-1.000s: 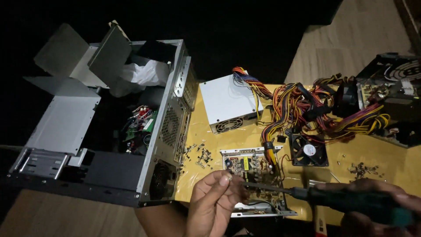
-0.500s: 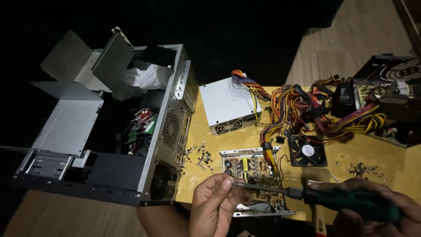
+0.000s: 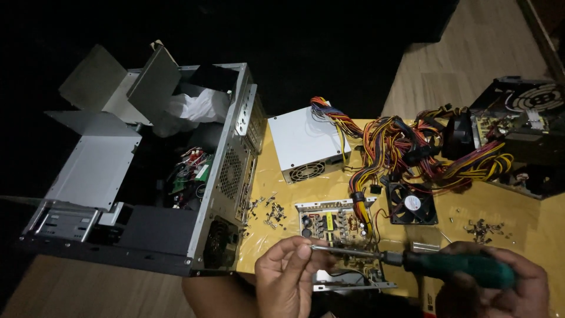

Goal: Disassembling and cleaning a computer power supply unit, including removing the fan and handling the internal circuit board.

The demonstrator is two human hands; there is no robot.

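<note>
We hold the screwdriver (image 3: pixel 412 259) level above the open circuit board (image 3: pixel 341 235) on the yellow mat (image 3: pixel 529 229), its tip a little more to the left than a second ago. Our left hand (image 3: pixel 288 280) pinches the shaft tip with the fingertips, and our right hand (image 3: pixel 500 288) is wrapped around the green handle as before; the hands have hardly moved, so the work stays at this same spot, beside the fan (image 3: pixel 412 203) and the grey case (image 3: pixel 223 176)

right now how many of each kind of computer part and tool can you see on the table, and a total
Closed white power supply box: 1
Open power supply units, the one under the hands and the black one at far right: 2
Loose black cooling fan: 1
Open grey computer case: 1
Green-handled screwdriver, held in the right hand, tip pinched by the left hand: 1
Total: 6
</note>
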